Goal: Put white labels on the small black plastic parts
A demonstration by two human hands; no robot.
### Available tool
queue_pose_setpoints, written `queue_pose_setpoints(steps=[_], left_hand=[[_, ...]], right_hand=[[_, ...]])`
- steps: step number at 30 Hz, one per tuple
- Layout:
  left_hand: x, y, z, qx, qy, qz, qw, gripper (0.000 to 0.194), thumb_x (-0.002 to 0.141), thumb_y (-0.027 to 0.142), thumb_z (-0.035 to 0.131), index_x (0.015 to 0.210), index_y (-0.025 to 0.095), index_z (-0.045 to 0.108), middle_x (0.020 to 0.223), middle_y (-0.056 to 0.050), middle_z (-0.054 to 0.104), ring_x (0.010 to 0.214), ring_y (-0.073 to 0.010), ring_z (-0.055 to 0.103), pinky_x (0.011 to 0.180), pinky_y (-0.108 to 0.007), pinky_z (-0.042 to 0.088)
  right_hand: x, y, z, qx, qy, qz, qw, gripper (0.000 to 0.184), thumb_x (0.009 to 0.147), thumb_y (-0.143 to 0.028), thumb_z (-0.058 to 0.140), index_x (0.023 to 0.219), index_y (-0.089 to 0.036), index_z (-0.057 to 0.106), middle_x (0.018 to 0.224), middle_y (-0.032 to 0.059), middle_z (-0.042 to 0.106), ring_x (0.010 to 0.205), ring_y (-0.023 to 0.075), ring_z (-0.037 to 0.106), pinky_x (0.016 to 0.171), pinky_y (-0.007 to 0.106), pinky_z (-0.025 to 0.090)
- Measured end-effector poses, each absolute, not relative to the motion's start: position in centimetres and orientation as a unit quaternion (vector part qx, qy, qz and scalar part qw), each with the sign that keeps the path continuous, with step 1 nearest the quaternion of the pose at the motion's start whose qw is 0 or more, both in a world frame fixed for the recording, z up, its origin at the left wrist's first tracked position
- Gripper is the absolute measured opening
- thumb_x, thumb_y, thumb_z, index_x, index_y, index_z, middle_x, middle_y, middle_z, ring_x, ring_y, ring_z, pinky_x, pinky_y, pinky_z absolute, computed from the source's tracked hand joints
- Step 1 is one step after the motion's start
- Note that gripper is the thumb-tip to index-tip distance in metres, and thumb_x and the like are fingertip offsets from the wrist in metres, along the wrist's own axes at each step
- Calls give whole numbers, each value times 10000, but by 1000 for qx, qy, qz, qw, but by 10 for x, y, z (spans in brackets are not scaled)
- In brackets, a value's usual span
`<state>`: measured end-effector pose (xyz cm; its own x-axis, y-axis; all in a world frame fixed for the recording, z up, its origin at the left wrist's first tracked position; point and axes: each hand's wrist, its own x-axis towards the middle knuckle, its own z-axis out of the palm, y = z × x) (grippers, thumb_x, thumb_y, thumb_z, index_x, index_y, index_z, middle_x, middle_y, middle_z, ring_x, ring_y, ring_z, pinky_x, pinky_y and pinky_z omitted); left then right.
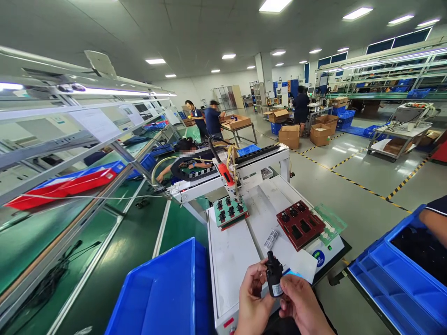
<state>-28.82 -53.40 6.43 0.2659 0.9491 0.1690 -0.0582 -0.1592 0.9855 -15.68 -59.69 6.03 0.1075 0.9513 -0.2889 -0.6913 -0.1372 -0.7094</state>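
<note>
black plastic, a small pump-like part [274, 274] with a narrow spout upward and a white label [277, 290] low on its body, sits between the person's two hands, over the near end of the white machine [230, 260]. the left hand [254, 295] is curled round the part's left flank, thumb and fingers drawn in against it; the right hand [302, 298] pinches its lower right side, thumb beside the label. both are closed on it, so the part lies inside the grip, upright with a slight tilt.

just beyond the hands, on the machine's bed, are a printed white piece [271, 239] and, toward the machine's right side, a white sheet [307, 265], partly covered by the right hand. past these, on the right half of the machine, sits a dark red fixture [300, 225] with black parts in its far row; a clear green sheet [330, 225] lies at its right. on the machine's far left stands a green fixture [228, 211] bearing black parts, a red tool head [226, 174] close behind it. the gantry [258, 158] spans the machine's far end.

left of the machine is a blue bin [153, 288]; well to its right, a blue crate [401, 270] with a co-worker's arm [435, 225] above. behind the machine, another person [183, 160] leans forward.
</note>
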Motion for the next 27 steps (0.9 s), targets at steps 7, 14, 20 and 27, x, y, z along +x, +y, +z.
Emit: queue_pose_setpoints(steps=[7,14,20,27], left_hand=[[-281,-531,72,680,427,435,409,396,704,106,779,1068,245,714,1088,-53,811,796,-182,738,795,-304,619],[-247,-519,59,686,473,448,325,440,636,68,630,991,284,772,1114,-32,827,768,-206,717,790,-339,613],[-195,-520,19,709,360,438,419,487,781,420,797,1256,335,732,1338,-115,768,973,-298,765,797,-417,666],[-200,-493,-43,728,424,286,457,314,761,558,790,867,263,766,997,-96,770,817,-257,694,668,-360,573]], right_hand=[[-134,-588,46,-560,-421,388,599,549,947,-640,681,637,-188,650,567,2,583,526,152,534,534,279,401],[-113,-564,31,-617,-498,244,558,289,808,-429,816,688,-196,692,678,33,668,640,207,635,624,299,450],[-44,-582,17,-634,-400,328,575,551,862,-723,698,988,-195,793,854,75,761,795,277,680,690,336,536],[164,-730,-18,-946,-192,-69,250,672,936,-734,432,1002,-155,766,800,209,710,657,389,687,623,487,493]])
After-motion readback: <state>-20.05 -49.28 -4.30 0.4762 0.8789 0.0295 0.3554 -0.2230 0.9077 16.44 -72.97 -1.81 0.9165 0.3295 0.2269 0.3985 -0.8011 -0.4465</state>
